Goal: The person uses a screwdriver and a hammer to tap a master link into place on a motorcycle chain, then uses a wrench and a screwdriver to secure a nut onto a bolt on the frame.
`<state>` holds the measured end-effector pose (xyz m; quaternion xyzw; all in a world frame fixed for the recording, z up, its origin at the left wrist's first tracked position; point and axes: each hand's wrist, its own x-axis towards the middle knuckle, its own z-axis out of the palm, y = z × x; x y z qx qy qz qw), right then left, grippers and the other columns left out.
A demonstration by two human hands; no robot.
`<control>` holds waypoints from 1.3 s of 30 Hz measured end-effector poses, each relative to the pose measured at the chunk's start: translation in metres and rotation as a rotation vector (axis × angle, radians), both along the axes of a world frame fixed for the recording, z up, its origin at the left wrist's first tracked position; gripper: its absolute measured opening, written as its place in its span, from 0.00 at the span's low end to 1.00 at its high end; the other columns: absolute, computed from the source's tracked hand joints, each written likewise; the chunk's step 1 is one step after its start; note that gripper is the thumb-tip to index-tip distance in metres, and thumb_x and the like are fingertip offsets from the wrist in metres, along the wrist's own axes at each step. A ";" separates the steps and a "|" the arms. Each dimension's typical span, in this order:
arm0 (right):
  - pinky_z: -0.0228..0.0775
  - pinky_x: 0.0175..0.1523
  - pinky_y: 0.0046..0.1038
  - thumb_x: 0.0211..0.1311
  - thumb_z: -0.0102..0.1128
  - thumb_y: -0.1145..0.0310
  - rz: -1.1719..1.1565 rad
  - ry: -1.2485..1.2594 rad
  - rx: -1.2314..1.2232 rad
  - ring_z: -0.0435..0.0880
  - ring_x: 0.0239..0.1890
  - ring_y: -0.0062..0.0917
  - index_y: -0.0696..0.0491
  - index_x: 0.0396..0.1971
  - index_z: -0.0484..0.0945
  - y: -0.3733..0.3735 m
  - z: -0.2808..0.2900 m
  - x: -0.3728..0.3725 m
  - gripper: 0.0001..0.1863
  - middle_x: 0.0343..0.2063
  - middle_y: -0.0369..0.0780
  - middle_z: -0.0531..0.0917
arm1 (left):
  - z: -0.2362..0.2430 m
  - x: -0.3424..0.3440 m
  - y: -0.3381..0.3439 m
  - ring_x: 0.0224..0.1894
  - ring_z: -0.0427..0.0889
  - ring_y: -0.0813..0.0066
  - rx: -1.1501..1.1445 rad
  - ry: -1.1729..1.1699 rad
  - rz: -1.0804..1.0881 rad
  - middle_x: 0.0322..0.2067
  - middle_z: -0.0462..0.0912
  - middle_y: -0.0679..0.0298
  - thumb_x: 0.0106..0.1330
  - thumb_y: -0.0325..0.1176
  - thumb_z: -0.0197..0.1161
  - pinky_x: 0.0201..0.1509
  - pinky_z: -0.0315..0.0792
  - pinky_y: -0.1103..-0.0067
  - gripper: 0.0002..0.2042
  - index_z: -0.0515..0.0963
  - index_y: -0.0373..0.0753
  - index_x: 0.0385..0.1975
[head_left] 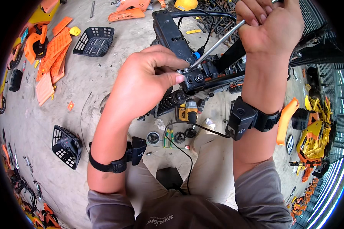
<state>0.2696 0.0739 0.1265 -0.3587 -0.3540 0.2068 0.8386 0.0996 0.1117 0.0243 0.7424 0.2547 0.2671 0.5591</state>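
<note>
My right hand [269, 32] is wrapped round the upper part of a long, thin silver wrench [221, 42], which slants down to the left. Its lower end rests at a bolted black bracket [195, 78] on a black vehicle frame [174, 36]. At that lower end my left hand [149, 76] pinches the wrench between thumb and forefinger. The exact fit of wrench and fastener is hidden by the fingers. A bolt head shows on the bracket just right of my thumb, and a blue connector sits behind it.
Below the frame are a black coil spring [170, 102], a yellow power drill [188, 111], gears [153, 137] and green-handled pliers [171, 138]. Black baskets [94, 41] and orange panels [54, 53] lie to the left. A dark pile of metal parts [218, 19] lies beyond the frame.
</note>
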 end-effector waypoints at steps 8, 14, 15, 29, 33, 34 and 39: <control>0.45 0.23 0.21 0.74 0.40 0.46 0.317 -0.216 0.098 0.52 0.17 0.15 0.52 0.33 0.72 -0.042 -0.001 0.011 0.24 0.17 0.29 0.59 | 0.000 -0.002 0.002 0.35 0.77 0.82 -0.020 -0.001 -0.013 0.36 0.83 0.66 0.55 0.18 0.71 0.40 0.72 0.83 0.12 0.86 0.31 0.40; 0.44 0.22 0.22 0.74 0.39 0.40 0.408 -0.282 0.132 0.51 0.16 0.15 0.50 0.32 0.73 -0.044 -0.001 0.018 0.27 0.16 0.27 0.59 | 0.000 0.001 0.003 0.35 0.78 0.80 0.013 0.006 -0.021 0.35 0.83 0.66 0.54 0.18 0.72 0.41 0.72 0.82 0.12 0.86 0.30 0.40; 0.46 0.22 0.21 0.73 0.44 0.42 0.478 -0.203 0.094 0.54 0.16 0.15 0.50 0.30 0.73 -0.030 0.001 0.024 0.25 0.16 0.27 0.61 | 0.000 0.001 0.003 0.36 0.78 0.80 0.014 0.013 -0.020 0.35 0.83 0.65 0.54 0.18 0.72 0.41 0.72 0.82 0.12 0.86 0.30 0.39; 0.42 0.13 0.19 0.78 0.44 0.48 0.184 0.062 -0.229 0.52 0.10 0.14 0.48 0.29 0.65 0.046 0.004 0.011 0.21 0.13 0.28 0.59 | -0.002 0.004 0.000 0.35 0.79 0.79 -0.037 0.000 0.017 0.35 0.84 0.65 0.52 0.16 0.71 0.42 0.74 0.81 0.12 0.86 0.31 0.38; 0.42 0.14 0.20 0.78 0.43 0.48 0.224 0.090 -0.316 0.52 0.10 0.14 0.48 0.28 0.66 0.057 0.001 0.010 0.21 0.12 0.28 0.58 | -0.003 0.002 0.001 0.35 0.80 0.78 0.000 -0.003 0.037 0.35 0.84 0.64 0.51 0.17 0.72 0.42 0.74 0.81 0.12 0.86 0.31 0.37; 0.42 0.14 0.20 0.78 0.43 0.48 0.223 0.116 -0.350 0.52 0.10 0.15 0.48 0.28 0.65 0.060 0.000 0.010 0.21 0.12 0.28 0.58 | -0.003 0.002 0.000 0.35 0.80 0.78 -0.001 -0.003 0.036 0.35 0.84 0.64 0.51 0.17 0.72 0.42 0.74 0.81 0.12 0.86 0.31 0.37; 0.41 0.14 0.21 0.78 0.43 0.48 0.228 0.143 -0.429 0.51 0.10 0.15 0.48 0.28 0.65 0.074 -0.008 0.019 0.21 0.12 0.28 0.58 | 0.000 0.004 -0.001 0.36 0.80 0.77 -0.027 0.016 0.033 0.35 0.85 0.63 0.51 0.17 0.72 0.43 0.74 0.80 0.12 0.86 0.31 0.37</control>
